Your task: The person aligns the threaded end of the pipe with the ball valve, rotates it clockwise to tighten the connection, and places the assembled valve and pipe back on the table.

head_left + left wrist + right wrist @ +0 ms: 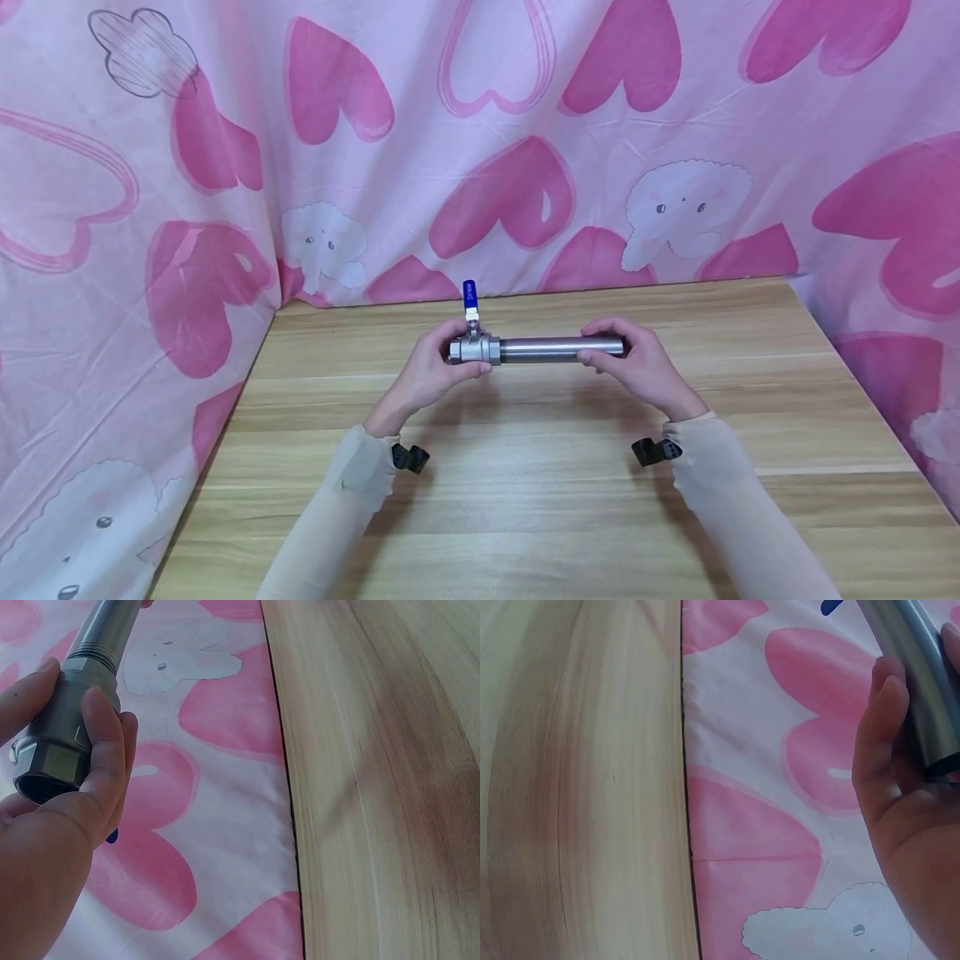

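My left hand (pixel 429 372) grips a silver ball valve (pixel 474 351), thumb below and fingers round its far side. A lever with a blue sleeve (pixel 470 295) sticks up from the valve, pointing away from me. From the valve's right end runs a straight steel pipe (pixel 536 349), held level above the table. My right hand (pixel 643 367) pinches the pipe near its free end. In the left wrist view, some thread (pixel 95 654) shows where pipe and valve meet, and the valve's open hex end (pixel 49 771) faces the camera. The right wrist view shows the pipe's dark end rim (pixel 941 765).
Below both hands lies a wood-grain table (pixel 555 500), the pair casting shadows on it. A pink curtain with hearts (pixel 510 200) hangs along the back and both sides. Small black cameras (pixel 410 457) sit on both wrists over pale sleeves (pixel 330 517).
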The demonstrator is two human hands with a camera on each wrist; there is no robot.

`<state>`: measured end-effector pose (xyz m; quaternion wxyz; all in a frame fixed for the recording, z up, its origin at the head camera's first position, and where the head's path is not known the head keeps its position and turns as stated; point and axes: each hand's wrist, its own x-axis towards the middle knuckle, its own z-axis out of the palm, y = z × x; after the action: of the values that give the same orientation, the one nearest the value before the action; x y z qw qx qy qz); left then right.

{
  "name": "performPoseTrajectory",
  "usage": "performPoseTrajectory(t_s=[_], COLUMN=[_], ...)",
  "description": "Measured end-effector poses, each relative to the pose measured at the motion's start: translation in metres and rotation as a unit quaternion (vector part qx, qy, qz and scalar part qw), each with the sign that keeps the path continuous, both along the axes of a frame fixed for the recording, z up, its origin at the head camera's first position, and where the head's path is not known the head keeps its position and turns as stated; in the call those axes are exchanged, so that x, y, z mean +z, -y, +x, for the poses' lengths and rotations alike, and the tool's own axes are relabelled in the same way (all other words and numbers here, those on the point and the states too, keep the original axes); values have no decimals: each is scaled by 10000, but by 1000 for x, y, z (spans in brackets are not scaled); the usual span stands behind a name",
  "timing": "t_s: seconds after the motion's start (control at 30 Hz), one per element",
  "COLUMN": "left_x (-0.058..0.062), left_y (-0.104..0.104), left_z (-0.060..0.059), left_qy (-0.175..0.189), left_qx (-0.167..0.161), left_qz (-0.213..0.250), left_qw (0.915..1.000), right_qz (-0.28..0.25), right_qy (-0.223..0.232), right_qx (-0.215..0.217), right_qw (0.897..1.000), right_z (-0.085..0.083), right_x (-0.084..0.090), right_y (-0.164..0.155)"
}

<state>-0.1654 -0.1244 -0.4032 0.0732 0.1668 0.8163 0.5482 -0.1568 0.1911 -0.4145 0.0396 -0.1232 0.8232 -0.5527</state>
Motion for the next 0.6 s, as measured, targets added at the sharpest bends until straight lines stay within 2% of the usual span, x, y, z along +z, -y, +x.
performPoseTrajectory(t_s=[0.6], left_x=[0], left_y=[1], left_z=[1], left_qy=[31], left_qx=[-1], left_qz=[17], left_qw=[10000], right_qz=[217], right_qy=[-381], right_qx=[-83], right_qw=[9990], right_z=[-2], right_x=[-1], right_y=[5])
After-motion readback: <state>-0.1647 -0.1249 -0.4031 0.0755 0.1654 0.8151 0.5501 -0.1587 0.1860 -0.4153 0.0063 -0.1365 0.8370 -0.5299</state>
